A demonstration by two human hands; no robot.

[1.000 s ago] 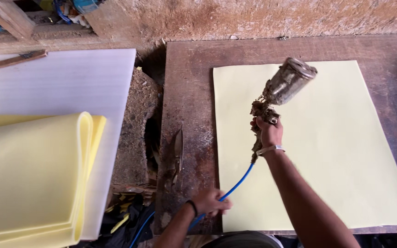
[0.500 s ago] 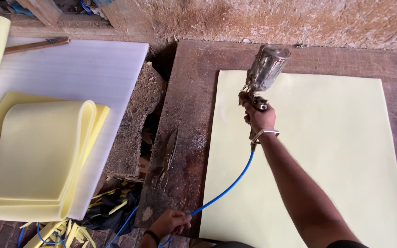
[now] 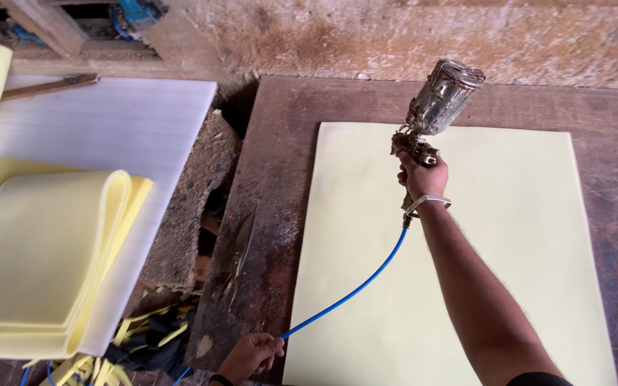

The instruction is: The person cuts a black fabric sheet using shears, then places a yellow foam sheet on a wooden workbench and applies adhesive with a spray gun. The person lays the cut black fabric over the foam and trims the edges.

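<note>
Head view: one spray gun (right hand), one hose.

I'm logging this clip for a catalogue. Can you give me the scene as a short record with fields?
right hand: right hand grips spray gun above foam sheet
left hand: left hand holds blue hose at the sheet's near left corner
surface: foam sheet lies flat on brown table
left side: folded foam on white board
below: yellow scraps
</note>
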